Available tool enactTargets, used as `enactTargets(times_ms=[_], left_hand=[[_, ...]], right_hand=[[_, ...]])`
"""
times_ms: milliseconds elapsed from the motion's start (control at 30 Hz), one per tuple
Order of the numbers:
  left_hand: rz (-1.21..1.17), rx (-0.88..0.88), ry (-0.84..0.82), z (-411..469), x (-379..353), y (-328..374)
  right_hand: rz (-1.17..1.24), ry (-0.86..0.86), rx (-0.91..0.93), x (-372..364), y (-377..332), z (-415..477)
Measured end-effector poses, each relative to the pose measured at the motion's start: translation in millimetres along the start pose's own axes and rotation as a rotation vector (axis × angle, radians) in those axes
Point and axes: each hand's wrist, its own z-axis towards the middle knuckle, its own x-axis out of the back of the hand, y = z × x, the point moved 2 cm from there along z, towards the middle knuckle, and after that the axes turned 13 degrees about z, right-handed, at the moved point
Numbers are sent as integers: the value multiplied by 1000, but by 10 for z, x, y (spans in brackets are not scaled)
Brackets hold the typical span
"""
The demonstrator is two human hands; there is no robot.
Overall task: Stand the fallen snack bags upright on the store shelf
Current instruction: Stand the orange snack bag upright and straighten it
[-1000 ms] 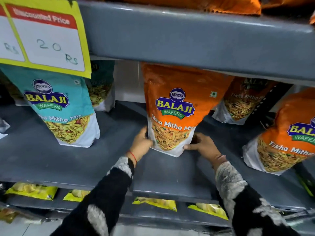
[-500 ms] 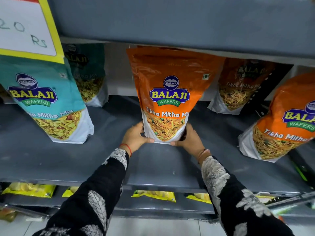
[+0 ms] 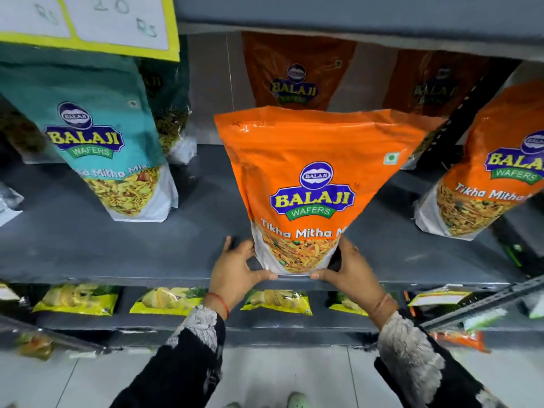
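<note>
head view, nearest to me: my left hand (image 3: 235, 272) and right hand (image 3: 351, 270) are cupped round the bottom corners of the orange snack bag (image 3: 312, 187), fingers curled onto its white base and thumbs tucked under the lower edge, so both are grasping the bag. it sits at the very front lip of the grey shelf (image 3: 117, 254), base down, top leaning toward me. i judge it light and soft, a crinkly film pouch with loose mix inside that will sag and slide on the smooth metal, so holding low at the gusset corners seems right; squeezing the middle would crush the contents. beyond it, to the left, a teal bag (image 3: 97, 136) stands upright, and to the right another orange bag (image 3: 494, 178) stands tilted. further back more orange bags (image 3: 294, 75) stand against the rear wall in shadow. a price card (image 3: 88, 22) hangs from the shelf above.
</note>
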Motion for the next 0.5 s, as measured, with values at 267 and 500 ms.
enactTargets(times_ms=[267,500], left_hand=[[-65,-46,-45,-52,-3,7],[192,-163,474,-909,-317,269]], right_hand=[[-7,27,66,-8,-79,-90],[330,449,78,614,300,-498]])
